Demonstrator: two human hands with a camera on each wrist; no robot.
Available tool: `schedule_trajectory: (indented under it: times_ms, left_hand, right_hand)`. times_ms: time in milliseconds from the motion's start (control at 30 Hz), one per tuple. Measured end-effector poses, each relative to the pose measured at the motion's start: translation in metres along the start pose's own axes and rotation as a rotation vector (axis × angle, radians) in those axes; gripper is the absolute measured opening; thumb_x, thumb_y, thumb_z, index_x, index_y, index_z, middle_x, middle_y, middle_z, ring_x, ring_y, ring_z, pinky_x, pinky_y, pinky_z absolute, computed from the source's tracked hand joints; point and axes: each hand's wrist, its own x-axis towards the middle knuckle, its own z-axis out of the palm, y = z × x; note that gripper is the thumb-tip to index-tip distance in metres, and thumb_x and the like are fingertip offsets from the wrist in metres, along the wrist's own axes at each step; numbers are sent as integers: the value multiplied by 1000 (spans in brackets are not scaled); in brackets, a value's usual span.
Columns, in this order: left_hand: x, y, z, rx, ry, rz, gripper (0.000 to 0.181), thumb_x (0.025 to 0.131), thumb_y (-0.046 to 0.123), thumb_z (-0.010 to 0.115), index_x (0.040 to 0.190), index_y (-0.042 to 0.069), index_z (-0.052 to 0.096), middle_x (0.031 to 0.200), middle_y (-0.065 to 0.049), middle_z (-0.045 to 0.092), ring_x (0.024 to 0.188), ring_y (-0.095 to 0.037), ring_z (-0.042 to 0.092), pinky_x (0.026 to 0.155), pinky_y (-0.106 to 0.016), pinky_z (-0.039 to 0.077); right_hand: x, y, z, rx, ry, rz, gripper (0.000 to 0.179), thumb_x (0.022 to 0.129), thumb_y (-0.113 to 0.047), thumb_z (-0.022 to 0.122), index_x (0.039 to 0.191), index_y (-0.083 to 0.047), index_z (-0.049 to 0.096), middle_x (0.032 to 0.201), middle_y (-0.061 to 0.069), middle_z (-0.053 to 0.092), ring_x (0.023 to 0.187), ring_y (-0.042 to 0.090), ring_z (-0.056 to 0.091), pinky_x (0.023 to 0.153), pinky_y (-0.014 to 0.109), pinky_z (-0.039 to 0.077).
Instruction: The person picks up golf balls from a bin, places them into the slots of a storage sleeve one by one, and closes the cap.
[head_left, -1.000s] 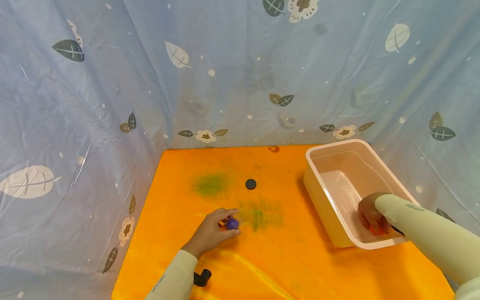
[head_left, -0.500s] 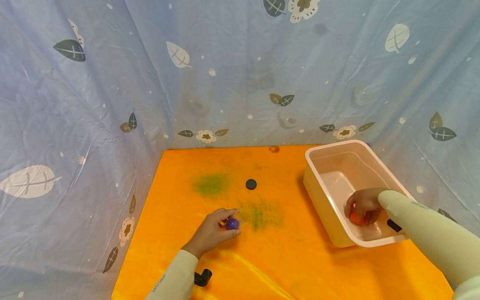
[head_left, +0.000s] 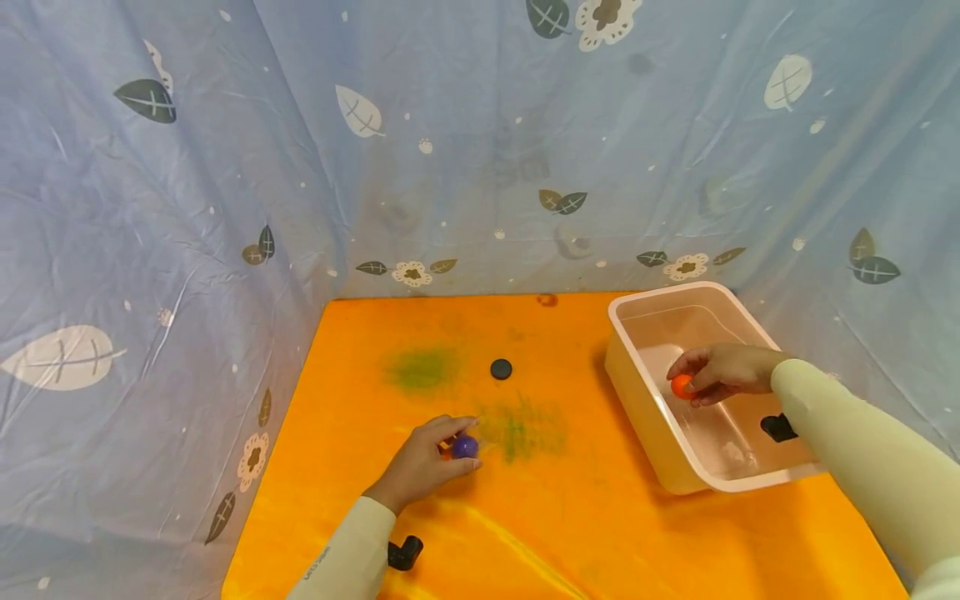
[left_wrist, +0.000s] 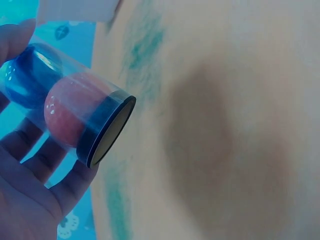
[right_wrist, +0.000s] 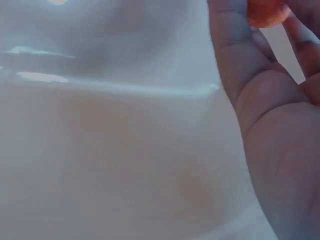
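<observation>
Ball [head_left: 682, 386], orange, right of frame, likely light, slick, best taken mid-girth, right hand [head_left: 729, 370] pinching it, left hand [head_left: 425, 461] pinching clear tube [left_wrist: 70, 65].

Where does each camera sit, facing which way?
Head: worn on head, facing forward and down over orange tabletop; left hand, right hand and sleeves show.
Left wrist: on that wrist, facing capped clear tube and tabletop; that hand shows.
Right wrist: likewise, facing into the pink bin; that hand shows.
Head and right wrist share the orange ball.
</observation>
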Motion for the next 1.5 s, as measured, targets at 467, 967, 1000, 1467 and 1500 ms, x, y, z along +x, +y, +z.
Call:
schedule_trajectory:
  times_ms: [467,967,1000,1467,1500]
  left_hand:
    - [3,5,4,4,-18,-2,65,98,36,87,157,28,62,130,13,66,106,-16,64,87,-32,59]
    - [8,11,4,35,-23,21,66,97,37,87,157,25,62,123,12,67,102,-16,63,83,-32,59]
    - [8,12,4,39,-23,27,66,97,37,87,157,24,62,124,11,67,102,-16,63,83,-32,59]
    - [19,22,-1,67,-33,88,64,99,37,86,157,22,62,126,10,67,102,-14,63,85,-33,58]
    - [20,23,-1,68,-37,89,64,99,37,86,157,22,62,126,10,66,101,-14,63,85,-33,58]
  right_hand:
    - [-35,-61,-4,264,48,-579,39,110,15,47,144,2,62,129,15,68,110,34,75,98,43,58]
    - [-23,-107,78,451,-12,-793,39,109,18,47,138,0,66,131,18,63,108,36,75,97,45,58]
    - [-22,-109,84,439,-11,-794,39,109,17,48,138,-1,67,130,18,63,108,35,75,97,45,59]
    - [-6,-131,169,27,99,-709,34,106,-2,71,140,-3,66,132,22,68,108,47,72,87,41,61]
    - [-4,-131,175,7,99,-703,33,106,-2,72,139,-3,67,132,22,68,107,47,72,86,40,61]
